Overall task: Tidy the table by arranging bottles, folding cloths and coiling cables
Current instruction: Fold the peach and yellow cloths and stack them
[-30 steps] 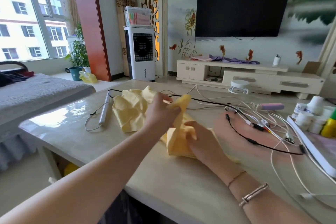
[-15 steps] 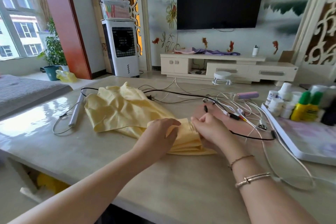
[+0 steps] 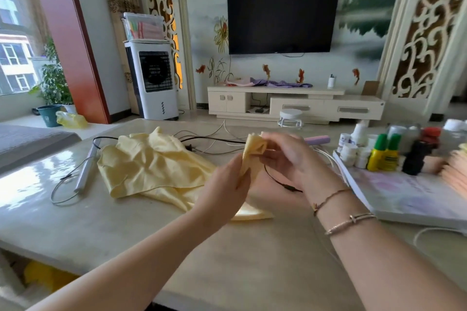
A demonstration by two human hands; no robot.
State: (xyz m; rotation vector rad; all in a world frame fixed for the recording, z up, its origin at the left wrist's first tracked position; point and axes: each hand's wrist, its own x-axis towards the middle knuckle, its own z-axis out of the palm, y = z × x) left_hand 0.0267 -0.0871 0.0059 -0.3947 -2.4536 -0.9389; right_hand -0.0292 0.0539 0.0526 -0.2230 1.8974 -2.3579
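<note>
Hands meet above the middle of the table (image 3: 151, 240), both gripping one end of the yellow cloth (image 3: 151, 166). Left hand (image 3: 225, 192): fingers curled, pinching the lower part of the raised cloth strip from the left. Right hand (image 3: 290, 156): thumb and fingers pinch the upper corner of the same strip, lifted clear of the tabletop. Right wrist carries two bracelets (image 3: 350, 221).

Remainder of the yellow cloth: crumpled and spread on the table to the left of the hands, with a folded edge lying beneath them near the front.

Cables: a black cable (image 3: 214, 140) runs behind the cloth across the table and passes under the right hand; white cables (image 3: 222, 131) lie loose beyond it. A silver pen-shaped device (image 3: 87, 168) with a thin looped cord lies just left of the cloth.

Bottles: small white bottles (image 3: 350, 151), two yellow bottles with green caps (image 3: 384, 156) and a black bottle (image 3: 414, 159) stand grouped at the far end of a white tray (image 3: 404, 204) on the right side of the table. A pink cylindrical object (image 3: 318, 139) lies behind the right hand.
</note>
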